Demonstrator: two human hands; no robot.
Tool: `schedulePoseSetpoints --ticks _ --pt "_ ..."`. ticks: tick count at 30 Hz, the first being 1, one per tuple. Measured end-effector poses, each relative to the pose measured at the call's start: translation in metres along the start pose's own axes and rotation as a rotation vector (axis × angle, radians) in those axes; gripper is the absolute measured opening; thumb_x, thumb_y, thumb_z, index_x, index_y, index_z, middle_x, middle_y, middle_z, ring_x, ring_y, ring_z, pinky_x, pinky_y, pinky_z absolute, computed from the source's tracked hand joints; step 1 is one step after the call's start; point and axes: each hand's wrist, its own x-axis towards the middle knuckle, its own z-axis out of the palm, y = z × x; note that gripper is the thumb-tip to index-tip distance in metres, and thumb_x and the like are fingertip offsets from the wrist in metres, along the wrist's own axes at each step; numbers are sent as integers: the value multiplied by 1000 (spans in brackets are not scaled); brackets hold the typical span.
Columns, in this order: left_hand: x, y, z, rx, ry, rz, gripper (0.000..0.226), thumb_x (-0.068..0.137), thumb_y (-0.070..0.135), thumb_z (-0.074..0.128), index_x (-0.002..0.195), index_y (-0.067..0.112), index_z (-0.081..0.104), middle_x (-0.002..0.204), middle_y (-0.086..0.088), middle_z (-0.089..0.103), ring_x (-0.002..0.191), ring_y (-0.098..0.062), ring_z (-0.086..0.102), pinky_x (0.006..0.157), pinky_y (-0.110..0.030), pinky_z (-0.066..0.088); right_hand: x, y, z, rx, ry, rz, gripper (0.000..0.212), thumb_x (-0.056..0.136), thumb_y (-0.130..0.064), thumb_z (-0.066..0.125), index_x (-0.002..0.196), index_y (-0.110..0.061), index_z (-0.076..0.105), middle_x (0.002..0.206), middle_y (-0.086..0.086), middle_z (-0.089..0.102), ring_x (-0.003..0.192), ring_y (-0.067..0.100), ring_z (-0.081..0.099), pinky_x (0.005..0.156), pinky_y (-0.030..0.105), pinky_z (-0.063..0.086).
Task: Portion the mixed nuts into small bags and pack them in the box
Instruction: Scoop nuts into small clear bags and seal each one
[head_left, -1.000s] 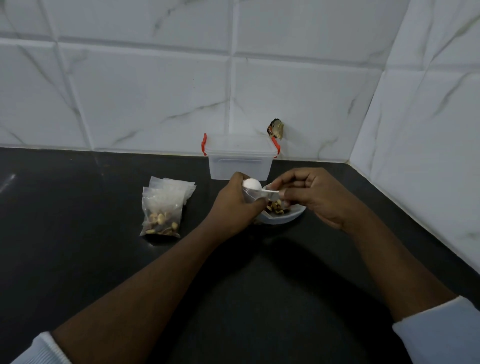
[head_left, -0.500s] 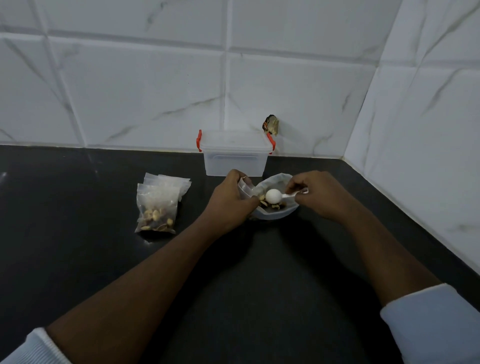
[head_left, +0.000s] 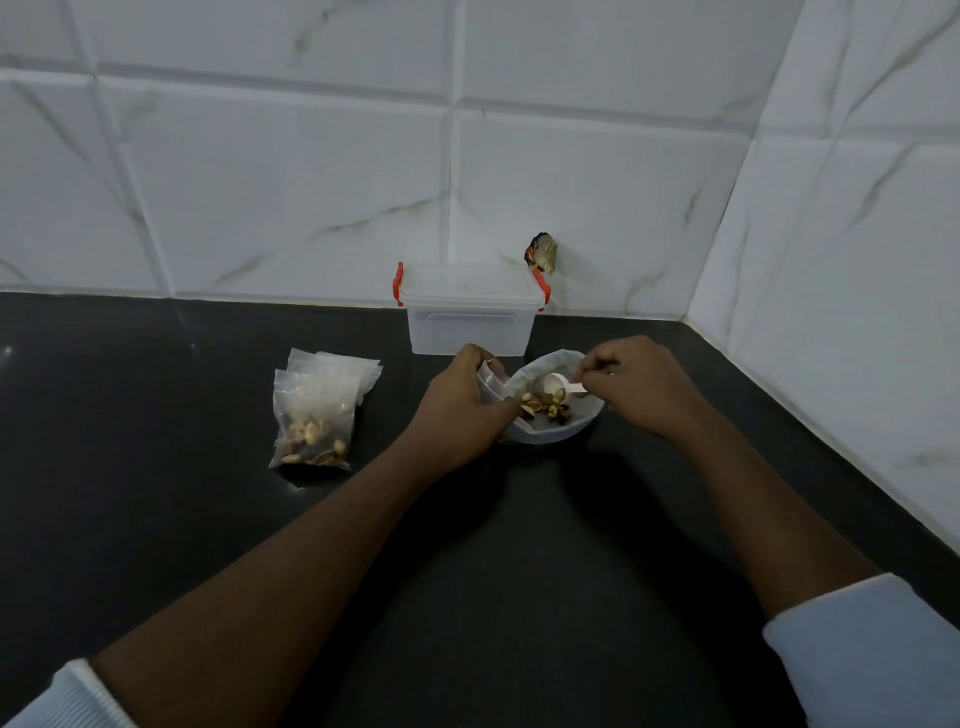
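Curled fingers of my right hand (head_left: 634, 384) pinch the short handle of the white scoop (head_left: 553, 384), its cup lying low in the bowl (head_left: 587, 422) just behind the mixed nuts (head_left: 543, 408), while my left hand (head_left: 462, 410) grips a small clear bag (head_left: 491, 384) against the bowl's left rim. To do this scoop well, I reckon I should dig under the heap, lift level, and hold the bag's mouth wide over the bowl so strays drop back in. One filled bag (head_left: 314, 421) lies on spare bags (head_left: 358, 369) well to the left, and the box (head_left: 470, 322) stands lidded just behind the bowl.
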Motion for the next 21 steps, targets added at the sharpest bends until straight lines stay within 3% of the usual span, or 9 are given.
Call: schedulePoseSetpoints --ticks 4,9,12,17,21 --pt "0 0 0 12 -9 0 38 92 21 74 121 27 50 108 12 55 94 -9 65 65 -17 59 -4 -6 11 358 -7 217 11 96 -14 66 92 -13 77 78 1 74 60 9 59 49 21 41" --pt "0 1 0 -2 -11 -1 38 92 20 74 121 27 50 108 12 55 91 -8 65 59 -13 56 1 -2 10 762 -28 473 13 94 0 63 100 8 72 93 26 75 51 7 50 40 18 33" --pt "0 3 -1 -13 -5 -6 37 93 22 74 120 28 50 105 14 54 89 -7 64 56 -10 53 4 2 8 899 -27 550 18 93 4 61 107 12 69 92 22 71 47 5 46 37 16 29" --pt "-3 4 -1 -57 27 2 37 92 29 74 120 27 50 102 15 54 85 -5 62 51 -7 48 2 -1 -4 953 -37 436 15 92 5 54 98 9 68 75 15 74 51 8 38 38 17 24" --pt "-3 4 -2 -59 27 1 39 92 31 75 121 27 50 106 14 56 90 -6 62 53 -8 50 -1 -9 -6 1026 -115 213 18 96 6 51 97 4 69 100 31 72 51 9 41 42 18 27"
